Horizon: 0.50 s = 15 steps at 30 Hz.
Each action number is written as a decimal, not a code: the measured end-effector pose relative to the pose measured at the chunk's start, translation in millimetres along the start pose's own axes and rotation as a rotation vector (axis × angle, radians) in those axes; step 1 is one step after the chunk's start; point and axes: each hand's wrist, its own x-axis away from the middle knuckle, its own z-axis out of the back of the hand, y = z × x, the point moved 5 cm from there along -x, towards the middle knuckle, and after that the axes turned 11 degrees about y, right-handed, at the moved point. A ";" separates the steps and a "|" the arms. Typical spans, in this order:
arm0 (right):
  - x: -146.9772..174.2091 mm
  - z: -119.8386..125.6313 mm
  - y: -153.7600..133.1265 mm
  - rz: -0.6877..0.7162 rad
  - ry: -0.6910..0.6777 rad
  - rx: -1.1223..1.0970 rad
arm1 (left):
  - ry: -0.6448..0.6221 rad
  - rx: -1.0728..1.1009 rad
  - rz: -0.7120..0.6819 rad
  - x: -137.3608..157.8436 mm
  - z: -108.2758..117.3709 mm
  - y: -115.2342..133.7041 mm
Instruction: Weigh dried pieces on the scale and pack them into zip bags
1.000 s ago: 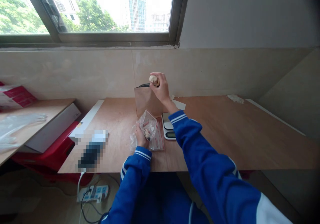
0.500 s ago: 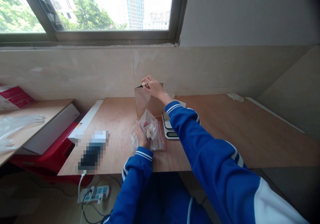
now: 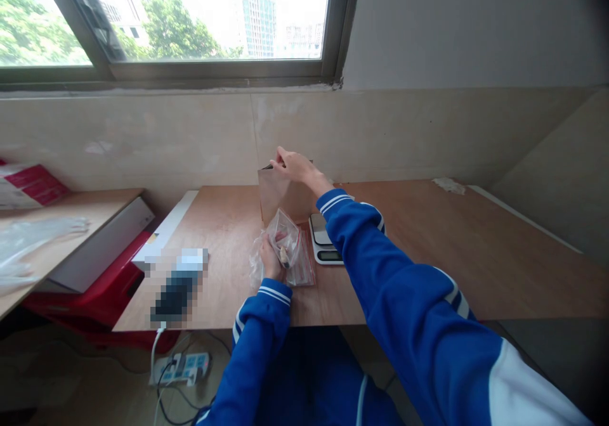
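Note:
A clear plastic zip bag (image 3: 284, 228) is in my left hand (image 3: 270, 258), whose fingers close round its side. Low inside the bag lies a small pale piece with a dark end (image 3: 284, 256). More flat zip bags with red seal lines (image 3: 303, 271) lie beneath it on the table. Over the open top of an upright brown paper bag (image 3: 281, 194) hangs my right hand (image 3: 294, 165), palm down with bent fingers at the rim. Its fingertips are partly hidden, and what they hold cannot be made out.
A white kitchen scale (image 3: 325, 242) stands right of the bags, partly under my right sleeve. A blurred phone-like object (image 3: 176, 290) with a white cable lies left on the wooden table (image 3: 228, 248). A power strip (image 3: 183, 369) is on the floor below.
My right hand has turned and dipped slightly at the paper bag's mouth; the pale pieces seen in its fingers are out of sight. My left hand stays on the zip bag.

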 end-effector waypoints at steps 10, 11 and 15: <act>-5.3 -1.5 -6.4 -0.001 -0.108 0.168 | -0.002 0.036 0.069 4.9 -3.0 4.4; -6.1 -1.9 -7.1 0.001 -0.124 0.180 | -0.003 0.045 0.071 4.6 -2.8 4.2; -6.7 -3.1 -8.6 0.017 -0.159 0.207 | -0.001 0.085 0.097 2.6 -1.2 0.7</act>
